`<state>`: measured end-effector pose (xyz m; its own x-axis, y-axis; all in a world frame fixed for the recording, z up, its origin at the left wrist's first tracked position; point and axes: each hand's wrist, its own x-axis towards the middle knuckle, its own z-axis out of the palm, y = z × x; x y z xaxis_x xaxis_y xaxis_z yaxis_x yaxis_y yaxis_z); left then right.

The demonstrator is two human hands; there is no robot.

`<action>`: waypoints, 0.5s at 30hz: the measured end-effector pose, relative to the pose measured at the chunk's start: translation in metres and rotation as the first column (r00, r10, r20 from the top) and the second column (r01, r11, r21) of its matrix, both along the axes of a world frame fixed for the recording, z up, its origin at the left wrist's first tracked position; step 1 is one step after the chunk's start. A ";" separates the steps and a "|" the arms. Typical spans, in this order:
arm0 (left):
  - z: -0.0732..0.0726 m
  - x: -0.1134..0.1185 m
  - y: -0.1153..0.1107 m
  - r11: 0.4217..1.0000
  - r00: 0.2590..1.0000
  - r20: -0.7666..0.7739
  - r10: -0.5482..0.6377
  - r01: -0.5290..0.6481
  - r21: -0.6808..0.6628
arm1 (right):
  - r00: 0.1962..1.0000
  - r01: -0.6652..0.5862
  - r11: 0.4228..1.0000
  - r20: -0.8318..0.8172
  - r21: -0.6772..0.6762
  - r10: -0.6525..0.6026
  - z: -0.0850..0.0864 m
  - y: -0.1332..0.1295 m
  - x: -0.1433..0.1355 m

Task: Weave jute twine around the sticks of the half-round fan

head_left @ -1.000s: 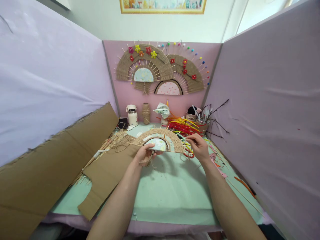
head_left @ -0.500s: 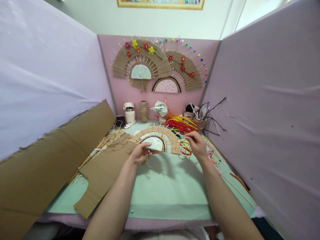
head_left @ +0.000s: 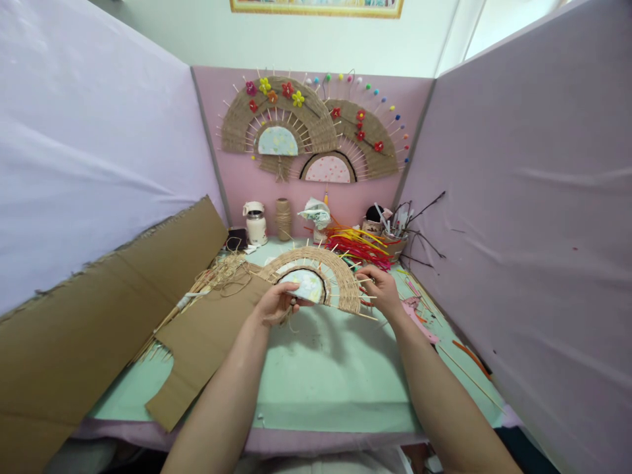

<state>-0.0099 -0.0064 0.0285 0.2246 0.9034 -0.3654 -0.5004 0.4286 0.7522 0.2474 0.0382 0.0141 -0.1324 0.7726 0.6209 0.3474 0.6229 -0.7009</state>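
Note:
My left hand grips a half-round woven fan at its lower middle, thumb on the pale patterned half-disc. Tan twine is woven through the fan's thin sticks, whose bare tips stick out past the outer edge. A dark line borders the half-disc. A small bead and some loose twine hang under the left fingers. At the fan's right edge, among the stick tips, my right hand is closed in a pinch. What lies between those fingertips is too small to make out.
Cardboard sheets lie on the left of the green table, beside bundled sticks. Behind stand a white bottle, a twine spool, red and yellow strips and a pot with twigs. Finished fans hang on the back panel.
My right hand has moved left and slightly down, closer to the fan's right edge. The fan's right end has tipped slightly lower. My left hand keeps its hold.

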 end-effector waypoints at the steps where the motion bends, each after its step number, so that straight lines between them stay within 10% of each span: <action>1: 0.000 0.000 0.000 1.000 1.000 0.002 -0.006 0.006 0.015 | 1.000 -0.015 1.000 -0.002 -0.006 0.015 -0.001 0.000 -0.001; 15: -0.026 -0.012 0.001 0.955 0.987 0.128 -0.098 0.057 0.292 | 0.995 -0.066 0.998 0.072 -0.016 0.067 0.001 -0.001 -0.007</action>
<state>-0.0220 -0.0057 0.0024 0.3283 0.9430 -0.0536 -0.5829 0.2470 0.7741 0.2403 0.0376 0.0146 -0.2285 0.7688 0.5973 0.3555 0.6371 -0.6839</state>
